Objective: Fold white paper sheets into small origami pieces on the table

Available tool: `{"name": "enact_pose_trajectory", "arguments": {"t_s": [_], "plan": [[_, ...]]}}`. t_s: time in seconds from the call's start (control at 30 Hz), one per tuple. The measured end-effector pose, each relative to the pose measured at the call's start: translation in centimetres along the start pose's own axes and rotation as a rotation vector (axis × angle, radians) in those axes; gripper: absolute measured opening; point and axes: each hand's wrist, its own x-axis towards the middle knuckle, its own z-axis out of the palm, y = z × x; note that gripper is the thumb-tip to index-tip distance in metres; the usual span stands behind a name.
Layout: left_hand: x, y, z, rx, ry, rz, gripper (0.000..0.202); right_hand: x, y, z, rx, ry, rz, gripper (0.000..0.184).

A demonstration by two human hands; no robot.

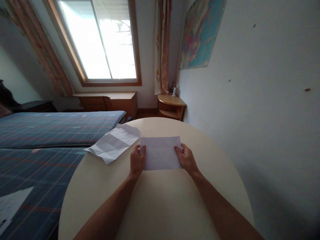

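My left hand (138,161) grips the left edge of a white sheet (161,153), thumb on top; my right hand (187,159) grips its right edge, same way. Sheet: plain, rectangular, wider than tall, mostly smooth, faint creasing, no print that I can see. It's in front of me over the round cream table (165,206); can't tell if it touches the top. Just beyond my left hand, loose white paper (116,142) with heavy fold lines, corner past table edge. Further left, blue plaid bed (47,166).
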Motion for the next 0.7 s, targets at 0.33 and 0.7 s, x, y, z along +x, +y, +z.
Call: {"name": "enact_pose_trajectory", "arguments": {"t_s": [0.33, 0.7], "plan": [[-2.1, 0.8, 0.5, 0.388, -0.192, 0.486, 0.046, 0.4, 1.7, -0.7, -0.374, -0.060, 0.042, 0.044], [-3.7, 0.0, 1.7, 0.720, -0.540, 0.409, 0.049, -2.0, -2.1, 3.0, -0.694, -0.096, -0.373, 0.049]]}}
